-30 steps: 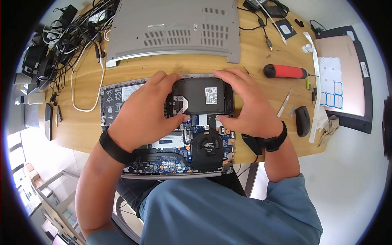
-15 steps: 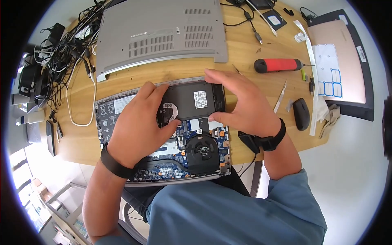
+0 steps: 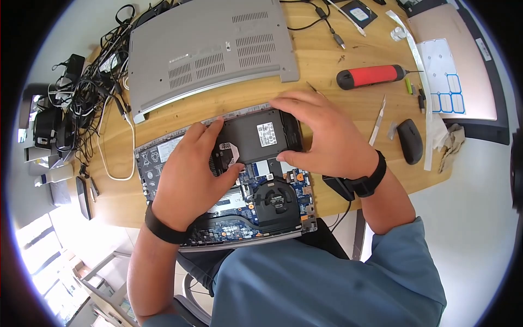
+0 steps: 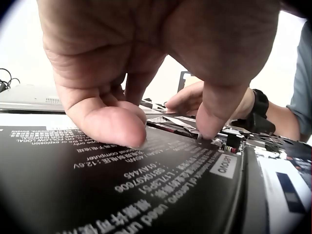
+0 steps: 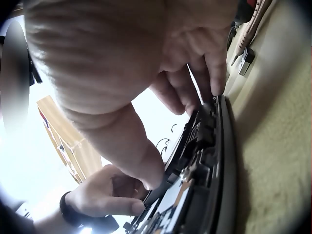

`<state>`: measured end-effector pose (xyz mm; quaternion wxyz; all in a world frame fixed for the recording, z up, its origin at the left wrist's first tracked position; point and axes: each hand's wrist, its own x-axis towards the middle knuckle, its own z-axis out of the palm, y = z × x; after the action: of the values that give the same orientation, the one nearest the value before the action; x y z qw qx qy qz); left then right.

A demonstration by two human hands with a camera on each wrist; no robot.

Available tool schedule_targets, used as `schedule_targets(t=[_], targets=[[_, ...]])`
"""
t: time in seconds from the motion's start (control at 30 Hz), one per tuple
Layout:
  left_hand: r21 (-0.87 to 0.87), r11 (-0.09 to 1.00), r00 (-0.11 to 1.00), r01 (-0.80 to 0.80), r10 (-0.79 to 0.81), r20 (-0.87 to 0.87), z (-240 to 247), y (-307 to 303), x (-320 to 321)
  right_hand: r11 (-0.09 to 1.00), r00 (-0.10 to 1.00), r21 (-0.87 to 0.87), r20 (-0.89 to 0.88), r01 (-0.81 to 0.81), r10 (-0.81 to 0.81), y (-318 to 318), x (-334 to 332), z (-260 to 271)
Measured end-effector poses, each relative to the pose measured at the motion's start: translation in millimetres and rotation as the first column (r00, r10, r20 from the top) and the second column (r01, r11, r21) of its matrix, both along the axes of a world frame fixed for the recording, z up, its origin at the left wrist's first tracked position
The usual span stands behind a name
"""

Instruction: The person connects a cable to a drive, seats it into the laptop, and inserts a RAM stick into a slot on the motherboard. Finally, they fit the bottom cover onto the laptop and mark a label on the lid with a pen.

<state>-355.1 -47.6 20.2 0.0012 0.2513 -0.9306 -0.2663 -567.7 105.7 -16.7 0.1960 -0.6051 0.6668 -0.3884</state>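
An opened laptop lies insides up at the table's near edge, its fan and blue circuit board showing. A flat black 2.5-inch drive with a white label sits at its upper right. My left hand holds the drive's left end, fingers at the far edge and thumb by the near corner. Across the right end, my right hand spans the drive, thumb on the near edge and fingers over the far one. Below the left hand in the left wrist view stretches the black battery with printed text.
Behind the laptop lies its grey bottom cover. A red electric screwdriver, tweezers and a black mouse are at the right. Tangled cables fill the far left. A pinkish laptop is at the far right.
The head view has shifted and turned, so the laptop appears more slanted. Both hands stay at the two ends of the drive, with little change in their grip.
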Motion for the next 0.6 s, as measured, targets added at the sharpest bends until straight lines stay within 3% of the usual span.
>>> schedule_targets(t=[0.07, 0.13, 0.23, 0.37, 0.43, 0.6], targets=[[-0.002, 1.000, 1.000, -0.005, 0.005, 0.001, 1, 1, 0, 1.000, 1.000, -0.002, 0.018, 0.018, -0.018, -1, 0, 1], [-0.007, 1.000, 1.000, -0.020, 0.021, 0.009, 1, 2, -1, 0.994, 0.999, 0.102, -0.002, -0.040, 0.040, -1, -3, 6], [-0.028, 0.999, 1.000, -0.016, 0.016, 0.000, 7, 4, -3, 1.000, 1.000, 0.001, 0.002, -0.003, 0.003, -2, -1, -2], [0.012, 1.000, 0.999, 0.022, -0.022, -0.034, 4, 2, -5, 1.000, 0.999, 0.010, 0.035, -0.027, 0.026, -3, -1, -3], [-0.080, 0.991, 0.991, 0.104, -0.110, -0.077, 0, 1, -4, 1.000, 1.000, 0.009, 0.019, -0.012, 0.012, -2, 0, -4], [-0.077, 0.990, 0.993, 0.114, -0.116, -0.028, 1, 0, -4, 1.000, 0.999, 0.003, 0.047, -0.010, 0.010, -3, 1, -6]])
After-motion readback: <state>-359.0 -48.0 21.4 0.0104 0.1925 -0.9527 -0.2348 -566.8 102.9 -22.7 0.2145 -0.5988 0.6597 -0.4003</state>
